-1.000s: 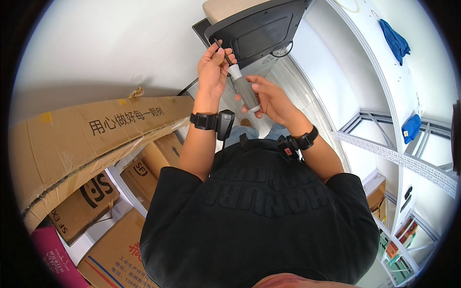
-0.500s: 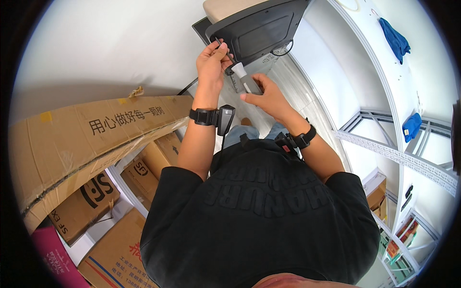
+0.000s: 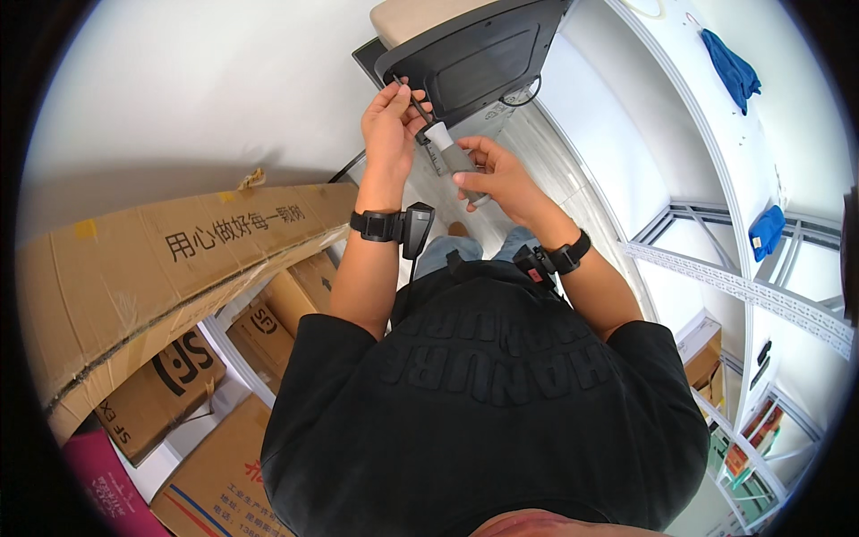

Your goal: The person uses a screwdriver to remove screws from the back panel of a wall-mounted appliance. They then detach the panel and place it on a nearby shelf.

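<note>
A screwdriver [image 3: 455, 159] with a grey and white handle and a dark shaft slants up and left, its tip at the near left corner of a black panel [image 3: 479, 67]. My left hand [image 3: 388, 125] pinches the shaft close to the tip. My right hand [image 3: 497, 178] is closed on the handle, thumb on the near side and fingers on the far side. A beige padded part [image 3: 425, 18] sits on the panel's other side. Whether the tip sits in a screw is too small to tell.
A long cardboard box [image 3: 134, 259] runs along my left, with more cartons [image 3: 161, 394] on a shelf below. White metal shelving [image 3: 743, 286] holding blue cloths [image 3: 732, 72] stands on the right. A black cable [image 3: 528, 94] loops beside the panel.
My right fingers have shifted on the screwdriver handle, the thumb now lying across it and more of the handle's end showing. My left hand stays at the shaft.
</note>
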`<action>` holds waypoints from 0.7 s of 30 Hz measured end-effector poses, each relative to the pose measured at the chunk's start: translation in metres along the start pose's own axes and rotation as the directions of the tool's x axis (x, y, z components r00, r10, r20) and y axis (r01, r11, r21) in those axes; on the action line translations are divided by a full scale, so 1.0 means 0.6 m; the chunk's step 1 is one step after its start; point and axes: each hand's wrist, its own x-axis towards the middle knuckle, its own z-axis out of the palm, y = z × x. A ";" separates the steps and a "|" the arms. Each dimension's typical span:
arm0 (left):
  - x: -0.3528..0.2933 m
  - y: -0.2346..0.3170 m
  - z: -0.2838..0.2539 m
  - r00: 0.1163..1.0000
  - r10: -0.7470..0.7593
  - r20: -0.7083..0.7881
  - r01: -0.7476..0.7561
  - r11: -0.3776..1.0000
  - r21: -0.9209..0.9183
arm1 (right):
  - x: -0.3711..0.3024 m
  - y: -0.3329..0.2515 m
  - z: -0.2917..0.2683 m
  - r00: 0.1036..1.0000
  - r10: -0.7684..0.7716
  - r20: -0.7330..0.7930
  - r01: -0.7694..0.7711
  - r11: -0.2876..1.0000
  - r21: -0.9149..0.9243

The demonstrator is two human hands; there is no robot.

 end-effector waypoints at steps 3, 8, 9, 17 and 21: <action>0.008 -0.005 -0.006 0.999 0.026 -0.018 -0.025 0.997 0.074 | 0.005 0.002 0.008 0.993 -0.069 -0.095 0.051 0.981 -0.185; 0.018 -0.007 -0.007 1.000 0.021 -0.017 -0.019 0.996 0.082 | 0.010 0.006 0.000 1.000 0.029 0.008 -0.028 0.998 -0.062; 0.017 -0.006 -0.006 1.000 0.011 -0.015 -0.010 0.997 0.083 | 0.009 0.008 -0.004 0.998 0.054 0.043 -0.054 0.999 0.007; 0.009 -0.001 -0.005 0.999 0.019 -0.030 -0.016 0.996 0.090 | 0.009 0.006 -0.016 0.980 0.089 0.180 -0.146 0.931 0.335; 0.007 -0.002 -0.007 1.000 0.020 -0.020 -0.018 0.996 0.084 | 0.004 0.002 -0.010 0.991 0.105 0.085 -0.123 0.964 0.234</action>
